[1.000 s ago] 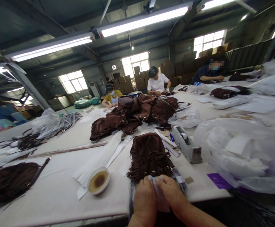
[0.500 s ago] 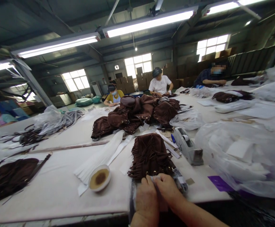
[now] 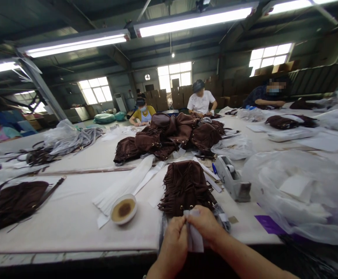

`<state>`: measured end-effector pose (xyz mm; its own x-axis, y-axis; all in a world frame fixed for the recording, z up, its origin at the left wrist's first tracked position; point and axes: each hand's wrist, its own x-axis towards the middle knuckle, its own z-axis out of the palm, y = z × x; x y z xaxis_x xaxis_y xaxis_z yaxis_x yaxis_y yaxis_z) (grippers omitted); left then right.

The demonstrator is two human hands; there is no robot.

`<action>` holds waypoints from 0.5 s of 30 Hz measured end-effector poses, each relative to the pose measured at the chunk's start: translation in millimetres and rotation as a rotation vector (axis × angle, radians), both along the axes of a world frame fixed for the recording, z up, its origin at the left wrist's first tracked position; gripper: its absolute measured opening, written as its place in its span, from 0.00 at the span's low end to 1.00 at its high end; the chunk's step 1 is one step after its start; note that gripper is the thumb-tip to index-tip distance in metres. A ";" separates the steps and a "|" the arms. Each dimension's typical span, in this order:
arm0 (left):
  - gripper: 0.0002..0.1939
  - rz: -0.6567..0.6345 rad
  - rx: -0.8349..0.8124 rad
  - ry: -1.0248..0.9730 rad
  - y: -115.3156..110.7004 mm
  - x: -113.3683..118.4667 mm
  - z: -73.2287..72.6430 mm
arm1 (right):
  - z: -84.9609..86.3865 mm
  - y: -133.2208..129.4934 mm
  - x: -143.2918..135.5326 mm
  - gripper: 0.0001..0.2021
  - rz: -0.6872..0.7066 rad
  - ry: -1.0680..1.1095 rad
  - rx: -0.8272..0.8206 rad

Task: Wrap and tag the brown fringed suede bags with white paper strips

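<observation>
A dark brown fringed bag (image 3: 184,186) lies in front of me near the table's front edge, its gold-coloured eyelets toward me. At its near end, my left hand (image 3: 174,236) and my right hand (image 3: 205,223) pinch a strip of white paper (image 3: 195,238) between them. The strip's lower end hangs down past my fingers. Both hands are closed, thumbs close together. Some grey plastic wrap (image 3: 222,217) shows beside the bag's near right corner. What lies under my wrists is hidden.
A shallow bowl (image 3: 123,209) with a brown-stained pad stands left, beside fanned white paper strips (image 3: 130,182). To the right are a tape dispenser (image 3: 234,182) and a large clear plastic bag (image 3: 297,193). Brown bags (image 3: 171,133) are heaped behind; co-workers sit across the table.
The white strip now shows plainly between my hands, hanging below them. My left hand has shifted slightly lower and left. The whole view has swung a little.
</observation>
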<state>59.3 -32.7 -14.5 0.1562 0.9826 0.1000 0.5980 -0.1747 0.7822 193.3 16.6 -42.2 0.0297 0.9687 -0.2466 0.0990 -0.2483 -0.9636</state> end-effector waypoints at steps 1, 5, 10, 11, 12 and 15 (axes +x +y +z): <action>0.18 0.027 -0.034 -0.104 1.8 -2.6 -1.7 | 0.4 -0.1 -1.0 0.09 -0.010 -0.013 -0.004; 0.18 0.223 -0.219 -0.458 7.9 -4.6 -21.2 | 0.6 -1.0 -1.5 0.06 0.005 -0.044 0.001; 0.26 0.292 -0.467 -0.855 7.6 -0.9 -36.5 | 4.4 -2.9 1.0 0.06 0.016 -0.050 -0.008; 0.27 0.264 -0.507 -0.861 6.8 -0.4 -36.4 | 5.8 -3.7 0.9 0.06 0.015 -0.041 -0.010; 0.28 0.236 -0.545 -0.847 6.0 0.2 -35.7 | 7.2 -4.5 0.5 0.06 0.011 -0.031 -0.012; 0.29 0.214 -0.625 -0.826 3.5 3.9 -32.5 | 10.5 -6.9 -0.2 0.08 0.016 0.018 -0.023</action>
<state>63.2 -29.2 -47.0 0.0882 0.8950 -0.4373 -0.1901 0.4461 0.8746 193.1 9.7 -31.7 0.0095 0.9629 -0.2696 0.0858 -0.2694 -0.9592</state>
